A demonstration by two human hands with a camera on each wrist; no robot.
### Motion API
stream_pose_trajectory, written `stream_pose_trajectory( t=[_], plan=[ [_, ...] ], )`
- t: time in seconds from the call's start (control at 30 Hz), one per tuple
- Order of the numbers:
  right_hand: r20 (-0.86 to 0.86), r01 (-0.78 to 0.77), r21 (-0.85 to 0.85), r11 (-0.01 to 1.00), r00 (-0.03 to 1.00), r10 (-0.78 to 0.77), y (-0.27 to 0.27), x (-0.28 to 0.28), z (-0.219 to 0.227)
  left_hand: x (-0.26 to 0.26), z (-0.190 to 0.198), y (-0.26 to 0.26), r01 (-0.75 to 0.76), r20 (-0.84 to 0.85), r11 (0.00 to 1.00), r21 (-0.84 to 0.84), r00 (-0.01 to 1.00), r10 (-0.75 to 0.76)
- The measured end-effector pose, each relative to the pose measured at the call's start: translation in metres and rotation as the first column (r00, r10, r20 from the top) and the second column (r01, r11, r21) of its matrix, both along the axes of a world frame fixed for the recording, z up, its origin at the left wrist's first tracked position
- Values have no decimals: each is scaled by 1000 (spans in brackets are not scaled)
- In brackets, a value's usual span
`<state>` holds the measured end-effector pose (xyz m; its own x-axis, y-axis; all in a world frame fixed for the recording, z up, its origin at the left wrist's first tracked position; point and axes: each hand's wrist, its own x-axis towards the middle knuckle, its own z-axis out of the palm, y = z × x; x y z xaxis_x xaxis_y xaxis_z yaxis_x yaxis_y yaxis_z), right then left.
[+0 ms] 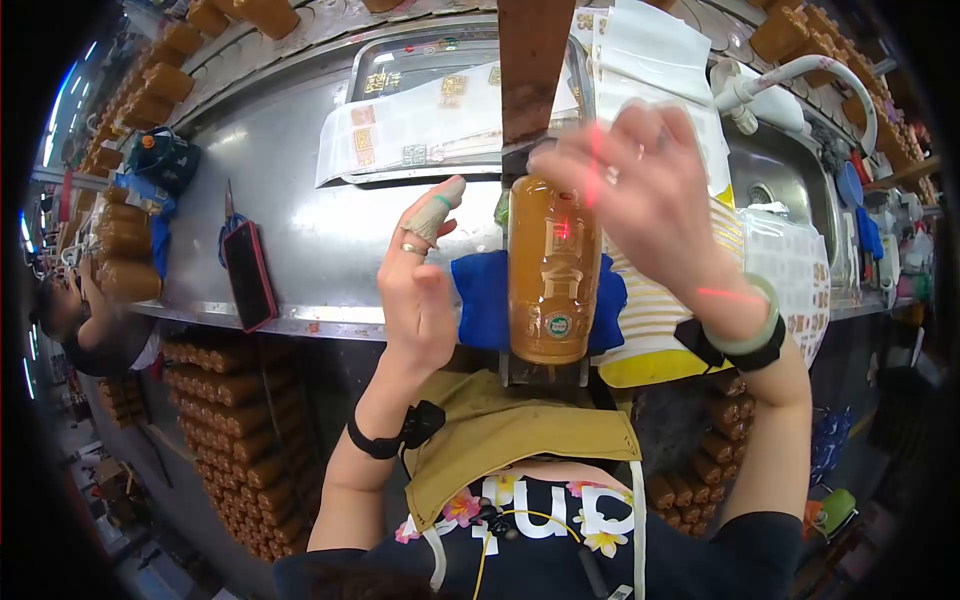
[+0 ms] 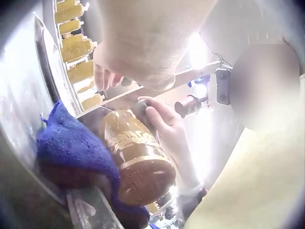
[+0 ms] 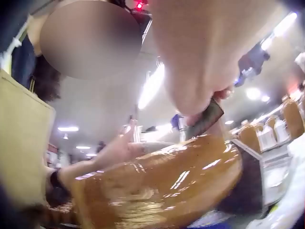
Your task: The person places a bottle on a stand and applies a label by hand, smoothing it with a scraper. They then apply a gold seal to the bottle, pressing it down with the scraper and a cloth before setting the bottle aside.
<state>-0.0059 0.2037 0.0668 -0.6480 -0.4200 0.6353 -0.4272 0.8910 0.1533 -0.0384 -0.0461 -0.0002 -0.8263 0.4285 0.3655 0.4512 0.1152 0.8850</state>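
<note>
A glossy amber-brown bottle (image 1: pixel 555 285) lies on a blue cloth (image 1: pixel 482 300), with gold emblems and a small round green label facing up. My right hand (image 1: pixel 650 190) is over the bottle's far end, blurred in the head view. Its fingers pinch a small dark grey-green flat piece (image 3: pixel 207 119) close over the glossy surface; the same dark piece (image 2: pixel 141 110) shows in the left wrist view. To the left of the bottle, my left hand (image 1: pixel 418 310) hovers with loosely bent fingers and nothing in them. A pale cover (image 1: pixel 434 215) wraps one of its fingers.
A tray (image 1: pixel 375 62) with decal sheets (image 1: pixel 400 140) lies behind the bottle, near a brown upright post (image 1: pixel 535 70). A phone (image 1: pixel 249 275) and scissors (image 1: pixel 229 215) lie left. At right are a striped cloth (image 1: pixel 650 310), a faucet (image 1: pixel 800 75) and a sink. Red laser lines cross the work.
</note>
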Motion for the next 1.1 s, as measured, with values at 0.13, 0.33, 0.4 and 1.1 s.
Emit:
stream_pose_trajectory(
  t=[0.13, 0.33, 0.4, 1.1],
  plan=[
    [123, -338, -142, 930, 926, 356, -44, 50, -21, 2, -1, -4, -20, 24, 1000, -11, 1000, 21],
    [80, -21, -363, 932, 995, 54, 5, 14, -17, 14, 2, 1, -4, 131, 1000, -27, 991, 8],
    [49, -151, -314, 937, 983, 175, 6, 28, -30, 15, 4, -1, -20, 131, 999, -29, 991, 23],
    [-33, 137, -135, 981, 989, -143, 16, -4, 5, 42, -14, -15, 214, 287, 977, 22, 934, -211]
  ],
)
